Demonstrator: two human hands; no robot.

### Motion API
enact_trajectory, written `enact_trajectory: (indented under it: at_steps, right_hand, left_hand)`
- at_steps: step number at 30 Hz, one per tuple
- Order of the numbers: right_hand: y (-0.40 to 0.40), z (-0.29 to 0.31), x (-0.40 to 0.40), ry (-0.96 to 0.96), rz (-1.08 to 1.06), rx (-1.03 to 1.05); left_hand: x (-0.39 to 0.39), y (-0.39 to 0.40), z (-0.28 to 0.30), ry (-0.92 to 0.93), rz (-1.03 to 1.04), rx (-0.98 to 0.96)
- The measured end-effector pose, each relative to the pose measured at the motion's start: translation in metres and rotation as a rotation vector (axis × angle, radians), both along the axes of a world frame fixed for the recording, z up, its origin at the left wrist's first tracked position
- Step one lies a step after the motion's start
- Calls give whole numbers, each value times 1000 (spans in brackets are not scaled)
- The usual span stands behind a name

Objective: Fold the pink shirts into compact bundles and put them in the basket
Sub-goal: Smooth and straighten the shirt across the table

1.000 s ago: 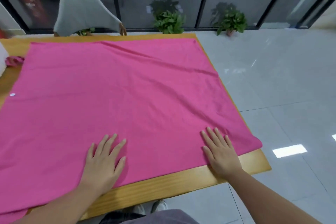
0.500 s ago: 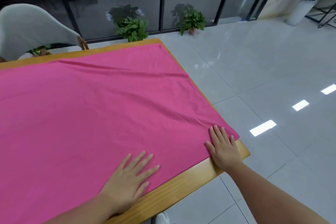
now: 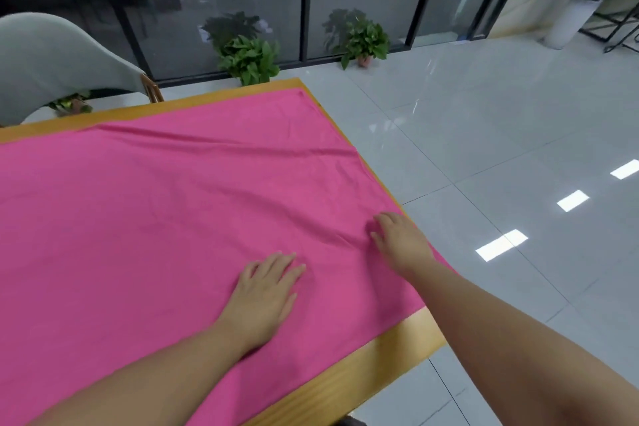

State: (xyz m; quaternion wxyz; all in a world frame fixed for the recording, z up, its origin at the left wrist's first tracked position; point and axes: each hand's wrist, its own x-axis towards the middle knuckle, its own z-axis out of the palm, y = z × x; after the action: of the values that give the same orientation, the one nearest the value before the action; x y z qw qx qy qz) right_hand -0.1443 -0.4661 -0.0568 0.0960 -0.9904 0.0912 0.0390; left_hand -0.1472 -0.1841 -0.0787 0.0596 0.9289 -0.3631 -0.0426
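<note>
The left hand (image 3: 264, 290) lies flat on the pink shirt (image 3: 155, 218); the right hand (image 3: 401, 240) bunches its cloth with bent fingers.

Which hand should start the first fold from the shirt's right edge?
Right, probably. The right hand lies by the pink shirt's right edge, fabric bunched at its fingers; the left hand rests flat further in.

Both hands (image 3: 266, 290) on spread pink shirt (image 3: 155, 218)

The pink shirt (image 3: 166, 218) lies spread flat over the bench (image 3: 390, 353), lightly creased near its right edge.
</note>
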Motion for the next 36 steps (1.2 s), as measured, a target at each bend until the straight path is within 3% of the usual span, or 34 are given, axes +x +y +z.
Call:
enact_trajectory:
  at_steps: [5, 8, 12, 16, 24, 26, 31, 36]
  right_hand:
    - [-1, -6, 50, 33, 220, 45]
    - [-11, -15, 76, 56, 321, 21]
    - [-21, -9, 119, -36, 150, 49]
    - [-28, 3, 181, -50, -73, 225]
    - [-25, 5, 295, 247, -221, 600]
    - [-24, 6, 313, 236, -169, 629]
    - [-29, 2, 338, -1, -86, 519]
    - [-32, -6, 357, 100, -232, 591]
  left_hand:
    - [44, -37, 6, 185, 288, 85]
    - [69, -50, -3, 144, 438, 41]
    - [103, -51, -10, 40, 577, -68]
    - [137, -55, -8, -74, 699, -116]
    - [150, -51, -17, -149, 770, -189]
    - [151, -50, -18, -172, 774, -179]
    - [152, -49, -17, -173, 751, -159]
    - [154, -48, -18, -65, 748, -46]
